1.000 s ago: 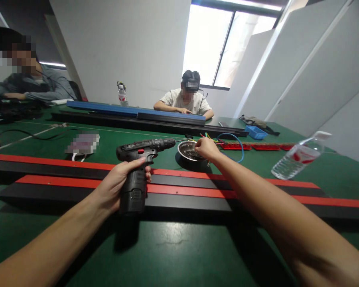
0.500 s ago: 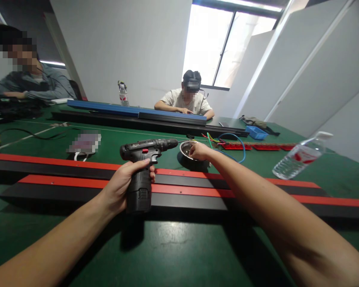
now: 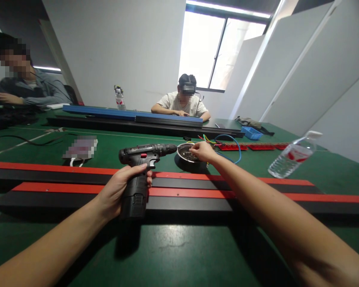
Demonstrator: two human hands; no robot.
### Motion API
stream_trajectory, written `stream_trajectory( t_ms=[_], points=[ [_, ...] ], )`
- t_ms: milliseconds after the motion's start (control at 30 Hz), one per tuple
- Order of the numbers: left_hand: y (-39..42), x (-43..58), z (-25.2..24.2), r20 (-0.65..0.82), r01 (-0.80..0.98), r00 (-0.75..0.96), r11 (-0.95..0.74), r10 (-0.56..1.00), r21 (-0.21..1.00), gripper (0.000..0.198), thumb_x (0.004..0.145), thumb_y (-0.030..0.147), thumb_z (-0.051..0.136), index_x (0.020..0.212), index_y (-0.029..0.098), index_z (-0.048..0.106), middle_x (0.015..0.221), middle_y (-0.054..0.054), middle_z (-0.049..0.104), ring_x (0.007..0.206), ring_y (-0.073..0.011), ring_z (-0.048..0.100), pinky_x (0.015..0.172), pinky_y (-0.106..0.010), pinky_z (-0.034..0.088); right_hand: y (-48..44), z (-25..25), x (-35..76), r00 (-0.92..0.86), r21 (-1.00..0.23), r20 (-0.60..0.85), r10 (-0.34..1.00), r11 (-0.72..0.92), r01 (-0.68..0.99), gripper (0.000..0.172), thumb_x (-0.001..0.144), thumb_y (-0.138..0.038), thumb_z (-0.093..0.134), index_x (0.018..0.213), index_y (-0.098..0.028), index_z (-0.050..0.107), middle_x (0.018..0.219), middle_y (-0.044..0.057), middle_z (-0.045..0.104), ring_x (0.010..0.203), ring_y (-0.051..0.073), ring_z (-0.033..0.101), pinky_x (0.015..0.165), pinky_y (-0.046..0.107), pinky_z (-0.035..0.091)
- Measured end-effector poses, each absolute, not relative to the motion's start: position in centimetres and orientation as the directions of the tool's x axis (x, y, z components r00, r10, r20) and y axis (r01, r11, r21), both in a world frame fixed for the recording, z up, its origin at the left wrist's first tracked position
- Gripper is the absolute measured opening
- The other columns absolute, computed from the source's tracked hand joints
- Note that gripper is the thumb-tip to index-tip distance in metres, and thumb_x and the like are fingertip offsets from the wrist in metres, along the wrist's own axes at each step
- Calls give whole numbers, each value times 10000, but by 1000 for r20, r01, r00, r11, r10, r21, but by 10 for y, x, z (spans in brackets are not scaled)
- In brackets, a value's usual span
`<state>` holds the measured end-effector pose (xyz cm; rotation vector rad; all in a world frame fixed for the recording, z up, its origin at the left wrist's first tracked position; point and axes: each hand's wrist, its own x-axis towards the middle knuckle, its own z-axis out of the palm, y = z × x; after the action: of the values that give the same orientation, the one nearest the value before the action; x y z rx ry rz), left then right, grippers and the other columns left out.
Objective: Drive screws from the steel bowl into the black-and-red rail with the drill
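My left hand [image 3: 118, 191] is wrapped round the grip of a black cordless drill [image 3: 139, 167], which stands upright on the green table with its bit pointing right. My right hand [image 3: 202, 151] reaches across to a small metal bowl [image 3: 183, 154] of dark screws, fingers pinched together over its rim; what they pinch is too small to make out. Two long black rails with red strips [image 3: 197, 193] lie across the table between me and the bowl.
A clear water bottle [image 3: 290, 159] stands tilted at the right. Coloured wires [image 3: 227, 141] and red trays [image 3: 248, 146] lie behind the bowl. A blue bin [image 3: 251, 132], more long rails [image 3: 131, 115] and two seated people are farther back.
My right hand has stayed at the bowl, shifting slightly left over its rim. The drill and my left hand barely moved; the view tilted a little.
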<state>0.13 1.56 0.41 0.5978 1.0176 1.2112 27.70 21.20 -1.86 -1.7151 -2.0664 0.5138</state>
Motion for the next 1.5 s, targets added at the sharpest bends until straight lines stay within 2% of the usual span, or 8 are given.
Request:
stream_trajectory(
  t_ms=[167, 300, 367, 433, 567, 733, 1067, 1500],
  points=[
    [13, 0, 2, -295, -460, 33, 277, 955, 844, 64, 950, 123, 646, 997, 100, 682, 862, -98, 711, 639, -139, 700, 574, -225, 631, 188, -13, 280, -135, -667, 109, 985, 173, 725, 223, 970, -336, 679, 887, -149, 766, 750, 55, 729, 540, 127, 555, 524, 255, 398],
    [10, 0, 2, -246, -411, 50, 245, 968, 878, 61, 931, 118, 665, 983, 99, 690, 871, -92, 704, 650, -148, 703, 563, -221, 619, 151, -12, 284, -125, -840, 171, 977, 211, 500, 254, 962, -338, 686, 789, -156, 727, 709, 45, 684, 583, 131, 557, 526, 246, 385],
    [8, 0, 2, -222, -401, 70, 231, 972, 886, 65, 920, 117, 678, 980, 98, 693, 893, -92, 705, 664, -150, 707, 579, -224, 622, 133, -15, 288, -160, -903, 164, 973, 213, 372, 299, 954, -394, 703, 761, -166, 688, 698, 40, 662, 614, 140, 581, 546, 242, 422],
    [6, -1, 3, -232, -400, 84, 246, 969, 883, 66, 917, 115, 678, 979, 97, 689, 905, -94, 704, 667, -149, 706, 605, -236, 632, 118, -21, 291, -162, -949, 121, 979, 162, 272, 374, 944, -482, 706, 738, -175, 652, 687, 29, 625, 574, 127, 539, 509, 240, 414],
    [3, -5, 5, -275, -426, 145, 311, 950, 850, 80, 919, 108, 655, 998, 120, 662, 888, -91, 692, 660, -147, 691, 621, -247, 632, 103, -28, 295, -114, -997, 54, 992, 60, 53, 411, 887, -535, 753, 727, -198, 580, 619, -22, 524, 496, 99, 432, 458, 232, 367],
    [0, -9, 4, -259, -396, 185, 313, 948, 863, 143, 895, 122, 679, 1031, 142, 638, 881, -84, 683, 654, -159, 674, 578, -245, 608, 99, -27, 298, -108, -980, 63, 992, 41, -192, 419, 837, -512, 798, 733, -229, 507, 606, -45, 475, 522, 113, 420, 478, 238, 373],
    [-4, -8, 5, -241, -365, 185, 295, 953, 883, 134, 896, 131, 681, 1026, 130, 650, 884, -55, 665, 684, -141, 654, 617, -220, 598, 95, -26, 300, -125, -988, 28, 992, 8, -155, 411, 867, -549, 744, 763, -228, 509, 638, -27, 501, 575, 134, 483, 528, 253, 427],
    [-3, -10, 2, -245, -365, 177, 295, 953, 883, 138, 869, 140, 724, 991, 146, 660, 890, -60, 686, 684, -150, 662, 636, -230, 601, 94, -27, 298, -146, -987, 64, 987, 41, -156, 458, 880, -573, 746, 736, -227, 483, 632, -41, 470, 569, 123, 461, 530, 255, 414]
  ],
)
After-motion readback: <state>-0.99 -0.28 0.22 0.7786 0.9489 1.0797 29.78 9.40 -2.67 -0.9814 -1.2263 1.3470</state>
